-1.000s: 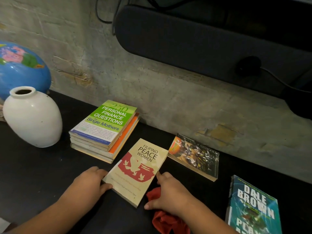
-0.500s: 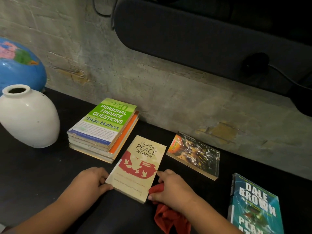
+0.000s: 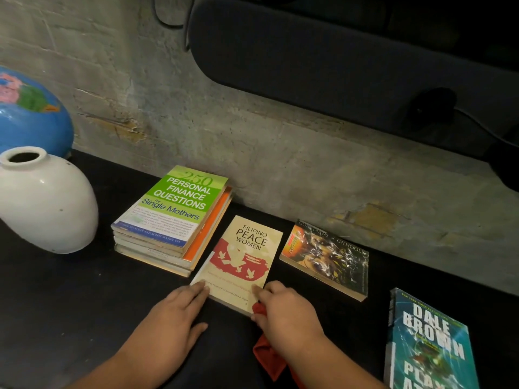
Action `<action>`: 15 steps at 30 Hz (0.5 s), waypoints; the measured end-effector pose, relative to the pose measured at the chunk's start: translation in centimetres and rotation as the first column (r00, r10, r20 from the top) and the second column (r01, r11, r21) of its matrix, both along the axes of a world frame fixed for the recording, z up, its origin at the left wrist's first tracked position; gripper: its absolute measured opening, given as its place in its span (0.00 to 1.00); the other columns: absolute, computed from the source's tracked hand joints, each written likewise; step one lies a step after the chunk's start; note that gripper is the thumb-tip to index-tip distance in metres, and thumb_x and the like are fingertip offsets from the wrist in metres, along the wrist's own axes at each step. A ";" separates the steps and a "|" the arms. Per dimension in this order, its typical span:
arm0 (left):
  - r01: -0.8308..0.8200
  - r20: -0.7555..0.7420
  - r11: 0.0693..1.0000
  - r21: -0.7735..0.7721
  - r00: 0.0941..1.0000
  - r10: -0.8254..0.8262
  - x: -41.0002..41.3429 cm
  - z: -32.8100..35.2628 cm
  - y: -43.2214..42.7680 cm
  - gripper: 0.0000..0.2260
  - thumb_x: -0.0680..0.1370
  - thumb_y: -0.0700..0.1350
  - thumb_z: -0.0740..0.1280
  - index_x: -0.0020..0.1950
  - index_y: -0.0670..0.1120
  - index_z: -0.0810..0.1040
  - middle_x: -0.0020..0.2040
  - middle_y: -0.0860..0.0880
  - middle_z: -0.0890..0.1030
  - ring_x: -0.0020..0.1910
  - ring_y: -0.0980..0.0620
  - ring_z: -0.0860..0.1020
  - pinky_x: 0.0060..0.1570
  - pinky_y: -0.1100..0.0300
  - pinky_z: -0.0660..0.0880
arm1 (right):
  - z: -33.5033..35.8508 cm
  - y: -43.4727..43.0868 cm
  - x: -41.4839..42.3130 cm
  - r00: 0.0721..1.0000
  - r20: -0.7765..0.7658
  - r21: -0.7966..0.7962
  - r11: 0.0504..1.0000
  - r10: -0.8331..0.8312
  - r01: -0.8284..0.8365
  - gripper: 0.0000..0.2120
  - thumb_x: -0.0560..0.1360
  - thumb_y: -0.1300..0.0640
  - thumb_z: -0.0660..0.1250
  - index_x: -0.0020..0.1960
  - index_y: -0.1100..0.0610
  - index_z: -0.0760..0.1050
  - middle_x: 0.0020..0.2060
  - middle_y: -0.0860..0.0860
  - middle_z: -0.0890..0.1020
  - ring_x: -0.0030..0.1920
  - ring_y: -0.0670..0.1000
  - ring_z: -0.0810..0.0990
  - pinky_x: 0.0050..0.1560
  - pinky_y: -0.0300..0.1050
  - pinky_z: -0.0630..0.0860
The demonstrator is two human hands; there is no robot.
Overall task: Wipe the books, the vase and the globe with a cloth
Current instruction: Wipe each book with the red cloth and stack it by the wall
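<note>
Left hand (image 3: 171, 313) further forward — three loose books (image 3: 247, 248), one cloth (image 3: 269, 357)

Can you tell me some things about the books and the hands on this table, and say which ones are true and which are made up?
1. The right hand holds the red cloth. True.
2. The white vase stands on the stack of books. False: it stands on the black table, left of the stack.
3. The green book lies on top of the stack of books. True.
4. The left hand rests on the white vase. False: its fingers touch the near corner of the Peace Women book.
5. The globe is to the right of all the books. False: it is at the far left, behind the white vase.
</note>
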State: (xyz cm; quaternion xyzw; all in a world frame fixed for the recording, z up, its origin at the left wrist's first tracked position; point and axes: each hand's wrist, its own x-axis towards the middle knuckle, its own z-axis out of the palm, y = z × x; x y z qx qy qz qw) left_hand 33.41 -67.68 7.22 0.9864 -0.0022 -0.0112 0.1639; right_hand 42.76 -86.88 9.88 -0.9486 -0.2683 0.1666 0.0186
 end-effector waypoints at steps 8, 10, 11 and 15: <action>0.005 -0.054 0.978 0.209 0.998 0.007 2.8 -0.7 -0.6 0.30 0.78 0.64 0.37 0.73 0.47 0.35 0.73 0.49 0.34 0.74 0.55 0.39 0.69 0.59 0.42 | -0.1 1.7 3.7 0.999 0.035 -0.071 0.997 -0.039 0.042 0.28 0.80 0.48 0.62 0.78 0.46 0.57 0.64 0.48 0.68 0.61 0.53 0.72 0.57 0.49 0.76; 0.010 -0.175 0.966 0.258 0.984 0.036 3.4 -1.0 -1.2 0.34 0.74 0.65 0.33 0.72 0.45 0.30 0.73 0.47 0.30 0.76 0.51 0.37 0.72 0.57 0.39 | 0.0 1.8 4.2 0.998 0.036 -0.081 0.996 -0.044 0.047 0.29 0.80 0.48 0.62 0.78 0.46 0.57 0.64 0.49 0.68 0.61 0.53 0.72 0.57 0.49 0.76; -0.002 -0.189 0.959 0.285 0.980 0.058 3.8 -1.0 -1.5 0.33 0.78 0.65 0.36 0.72 0.44 0.30 0.74 0.46 0.30 0.77 0.49 0.37 0.74 0.56 0.41 | 0.0 1.9 4.4 0.998 0.037 -0.085 0.995 -0.046 0.049 0.28 0.80 0.49 0.62 0.78 0.47 0.57 0.64 0.49 0.68 0.61 0.53 0.72 0.57 0.49 0.76; -0.007 -0.242 0.947 0.322 0.966 0.090 5.0 -0.7 -2.1 0.34 0.82 0.61 0.45 0.76 0.41 0.34 0.75 0.42 0.32 0.78 0.46 0.39 0.77 0.52 0.45 | 0.1 2.1 5.1 0.997 0.052 -0.097 0.993 -0.057 0.062 0.28 0.81 0.49 0.61 0.78 0.47 0.56 0.62 0.50 0.70 0.60 0.53 0.74 0.55 0.47 0.77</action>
